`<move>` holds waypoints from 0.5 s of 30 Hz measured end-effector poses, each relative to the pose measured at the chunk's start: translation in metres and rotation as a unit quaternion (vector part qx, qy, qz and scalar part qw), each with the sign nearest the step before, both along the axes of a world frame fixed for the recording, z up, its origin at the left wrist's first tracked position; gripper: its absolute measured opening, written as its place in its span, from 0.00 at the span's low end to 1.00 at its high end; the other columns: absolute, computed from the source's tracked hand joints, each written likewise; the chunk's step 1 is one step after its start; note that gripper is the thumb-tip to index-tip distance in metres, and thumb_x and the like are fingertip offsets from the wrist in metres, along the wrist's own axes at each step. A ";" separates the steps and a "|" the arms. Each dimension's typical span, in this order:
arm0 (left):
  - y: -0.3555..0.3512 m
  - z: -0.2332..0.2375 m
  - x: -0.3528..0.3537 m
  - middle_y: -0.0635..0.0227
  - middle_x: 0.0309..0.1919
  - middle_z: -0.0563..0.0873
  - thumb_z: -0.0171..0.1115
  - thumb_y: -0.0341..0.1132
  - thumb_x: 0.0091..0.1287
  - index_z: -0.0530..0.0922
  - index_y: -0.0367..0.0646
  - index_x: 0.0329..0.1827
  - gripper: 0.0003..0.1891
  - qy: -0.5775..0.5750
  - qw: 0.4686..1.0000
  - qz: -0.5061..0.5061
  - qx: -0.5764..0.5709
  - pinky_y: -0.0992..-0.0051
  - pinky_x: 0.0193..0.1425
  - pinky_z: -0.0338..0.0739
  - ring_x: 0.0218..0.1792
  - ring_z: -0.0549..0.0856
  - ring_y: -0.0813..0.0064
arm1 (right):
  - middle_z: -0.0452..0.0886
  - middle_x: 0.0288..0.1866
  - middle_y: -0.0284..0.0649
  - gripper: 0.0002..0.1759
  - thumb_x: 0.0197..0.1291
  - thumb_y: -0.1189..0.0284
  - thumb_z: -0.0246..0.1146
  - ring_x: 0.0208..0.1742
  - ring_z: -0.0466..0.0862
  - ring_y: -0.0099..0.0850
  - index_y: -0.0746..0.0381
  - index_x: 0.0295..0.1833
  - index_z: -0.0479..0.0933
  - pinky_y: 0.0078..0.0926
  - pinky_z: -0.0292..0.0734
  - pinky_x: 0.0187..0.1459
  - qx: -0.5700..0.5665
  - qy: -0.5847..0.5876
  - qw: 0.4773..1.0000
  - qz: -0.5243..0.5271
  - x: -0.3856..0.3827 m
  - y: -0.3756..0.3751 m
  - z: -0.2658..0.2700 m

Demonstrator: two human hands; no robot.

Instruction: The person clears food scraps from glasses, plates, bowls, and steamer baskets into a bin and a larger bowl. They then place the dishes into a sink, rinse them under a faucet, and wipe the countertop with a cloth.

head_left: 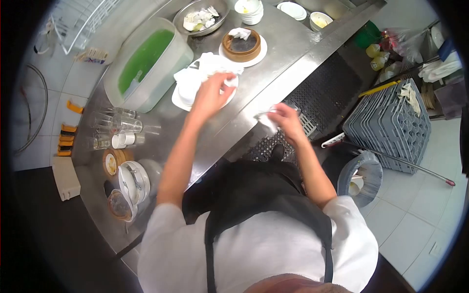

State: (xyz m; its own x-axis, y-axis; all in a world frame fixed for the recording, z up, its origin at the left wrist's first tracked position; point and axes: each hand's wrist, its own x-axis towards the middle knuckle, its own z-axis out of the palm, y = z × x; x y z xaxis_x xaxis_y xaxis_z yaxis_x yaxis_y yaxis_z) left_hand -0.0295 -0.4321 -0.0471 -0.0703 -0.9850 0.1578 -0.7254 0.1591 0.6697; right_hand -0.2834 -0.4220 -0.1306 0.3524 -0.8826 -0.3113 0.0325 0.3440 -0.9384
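Over the plate (180, 103), left hand (210, 95) fingers apart; right hand (287, 123) clamped on tissue (266, 123); best kept bunched (loose ends drop).

At the upper left of the frame, green liquid (146, 61) fills a translucent whitish tub (183, 53). The apron (268, 215) at the lower centre is plain black over a white shirt (351, 234). The steamer basket (241, 52) at the upper centre is brown, on a white plate (262, 52). Toward the right, the racks (386, 132) are grey with a grid pattern; the wall at the left shows orange clips (68, 138).
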 end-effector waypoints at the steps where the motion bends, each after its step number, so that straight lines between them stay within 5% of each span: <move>1: -0.042 -0.004 -0.004 0.57 0.43 0.82 0.63 0.34 0.59 0.80 0.42 0.50 0.15 -0.015 1.000 0.005 -0.011 0.66 0.41 0.77 0.41 0.84 0.63 | 0.81 0.35 0.32 0.11 0.55 0.78 0.64 0.35 0.78 0.19 0.65 0.45 0.78 0.18 0.71 0.37 -0.004 0.009 0.999 -0.036 -0.037 -0.010 -0.013; 4: -0.160 -0.038 -0.003 0.56 0.48 0.81 0.61 0.37 0.61 0.81 0.48 0.50 0.14 -0.161 0.985 0.039 -0.049 0.61 0.48 0.77 0.45 0.83 0.58 | 0.80 0.32 0.30 0.09 0.56 0.79 0.62 0.31 0.75 0.17 0.65 0.44 0.78 0.16 0.66 0.31 0.000 0.046 0.985 -0.164 -0.122 -0.017 -0.013; 8: -0.226 -0.070 -0.026 0.49 0.56 0.74 0.63 0.36 0.59 0.80 0.49 0.53 0.17 -0.286 0.948 0.128 -0.054 0.60 0.52 0.77 0.47 0.81 0.51 | 0.79 0.32 0.28 0.09 0.58 0.79 0.61 0.30 0.74 0.15 0.65 0.45 0.78 0.13 0.62 0.29 0.011 0.055 0.967 -0.249 -0.188 -0.028 -0.012; 10: -0.245 -0.090 -0.026 0.49 0.51 0.78 0.62 0.36 0.60 0.81 0.47 0.50 0.14 -0.287 0.944 0.162 -0.002 0.60 0.52 0.77 0.47 0.82 0.53 | 0.80 0.35 0.29 0.12 0.58 0.78 0.62 0.29 0.74 0.14 0.64 0.49 0.77 0.13 0.62 0.27 0.021 0.008 0.959 -0.283 -0.199 -0.036 -0.023; 12: -0.247 -0.096 -0.022 0.49 0.46 0.80 0.61 0.36 0.61 0.82 0.45 0.47 0.13 -0.235 0.954 0.185 -0.018 0.61 0.51 0.77 0.45 0.83 0.54 | 0.82 0.40 0.36 0.13 0.57 0.81 0.61 0.39 0.80 0.21 0.66 0.50 0.76 0.16 0.73 0.42 0.047 -0.001 0.966 -0.254 -0.206 -0.047 -0.027; 13: -0.247 -0.093 -0.020 0.49 0.44 0.82 0.61 0.36 0.61 0.83 0.44 0.46 0.12 -0.209 0.958 0.196 -0.028 0.61 0.50 0.77 0.44 0.83 0.54 | 0.83 0.40 0.35 0.13 0.57 0.82 0.61 0.39 0.80 0.20 0.66 0.49 0.76 0.16 0.72 0.42 0.051 0.002 0.968 -0.246 -0.203 -0.054 -0.028; 15: -0.249 -0.078 -0.004 0.50 0.39 0.83 0.60 0.37 0.62 0.83 0.42 0.44 0.12 -0.122 0.959 0.217 -0.138 0.62 0.48 0.77 0.41 0.84 0.55 | 0.82 0.38 0.34 0.13 0.57 0.80 0.62 0.38 0.79 0.20 0.66 0.49 0.76 0.16 0.72 0.41 0.036 0.019 0.973 -0.226 -0.196 -0.075 -0.034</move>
State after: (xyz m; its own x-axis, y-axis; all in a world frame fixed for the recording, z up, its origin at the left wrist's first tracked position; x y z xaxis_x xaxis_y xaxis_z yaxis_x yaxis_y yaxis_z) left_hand -0.0331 -0.6813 -0.1255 0.2681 -0.8534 0.4471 -0.8932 -0.0463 0.4473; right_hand -0.4792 -0.4968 -0.1651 -0.0799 -0.9198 -0.3841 0.1611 0.3683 -0.9156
